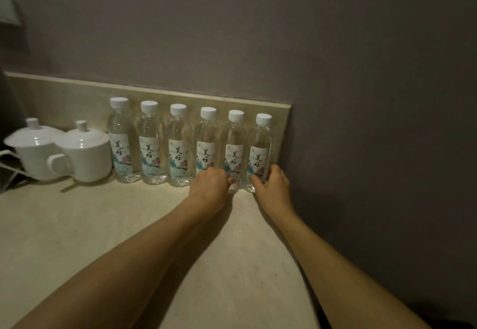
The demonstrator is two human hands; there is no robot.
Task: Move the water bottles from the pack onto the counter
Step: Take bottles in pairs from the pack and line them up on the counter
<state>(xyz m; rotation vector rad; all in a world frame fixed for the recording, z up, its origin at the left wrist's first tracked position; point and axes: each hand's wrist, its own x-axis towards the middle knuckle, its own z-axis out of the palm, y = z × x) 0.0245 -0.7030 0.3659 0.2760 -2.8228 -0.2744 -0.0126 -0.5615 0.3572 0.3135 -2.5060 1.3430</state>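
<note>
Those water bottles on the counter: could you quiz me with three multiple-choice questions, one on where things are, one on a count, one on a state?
1. The two white lidded cups stand where?
A. left of the bottles
B. right of the bottles
C. behind the bottles

2. How many water bottles stand in the row?
A. four
B. six
C. eight

3. The bottles are
A. lying down
B. uncapped
C. upright and capped

Answers: 1 A, cups sit at the row's left end. 2 B, six white caps show. 3 C, all stand capped; the right hand holds the end one, the left hand its neighbours.

Both bare forearms extended forward over desk toward its back right corner. Left hand (210,182) curled, knuckles up; right hand (271,182) fingers wrapped, thumb forward.
</note>
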